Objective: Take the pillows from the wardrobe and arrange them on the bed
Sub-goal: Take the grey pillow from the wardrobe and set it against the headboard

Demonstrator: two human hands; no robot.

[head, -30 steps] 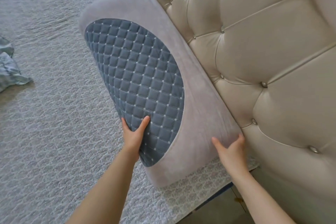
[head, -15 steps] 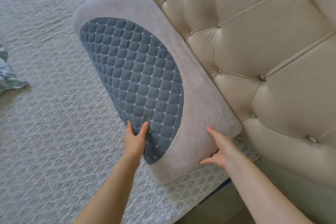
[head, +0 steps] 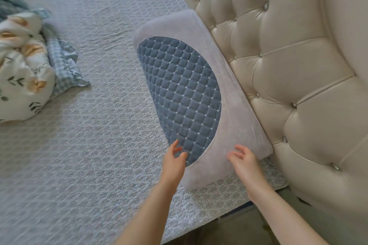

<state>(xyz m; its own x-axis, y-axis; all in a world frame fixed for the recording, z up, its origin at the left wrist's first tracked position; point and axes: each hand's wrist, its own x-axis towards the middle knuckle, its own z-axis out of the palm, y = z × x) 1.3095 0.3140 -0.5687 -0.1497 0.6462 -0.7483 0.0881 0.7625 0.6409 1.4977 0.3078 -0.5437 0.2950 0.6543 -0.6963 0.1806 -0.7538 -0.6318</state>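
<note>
A grey pillow (head: 235,105) with a blue quilted oval panel lies flat on the bed (head: 89,145), its long side against the tufted headboard (head: 288,65). My left hand (head: 174,160) hovers at the pillow's near end over the blue panel, fingers apart, holding nothing. My right hand (head: 245,160) is over the grey near corner, fingers spread, also holding nothing. Whether the fingertips touch the fabric I cannot tell.
A bundled floral and blue checked blanket (head: 25,65) lies at the left on the grey textured bedspread. The bed's near edge and a strip of floor (head: 239,228) show at the bottom right.
The pillow has gone from tilted up against the headboard to lying flat. Both hands have let go of it and opened. The view has pulled back, showing the blanket.
</note>
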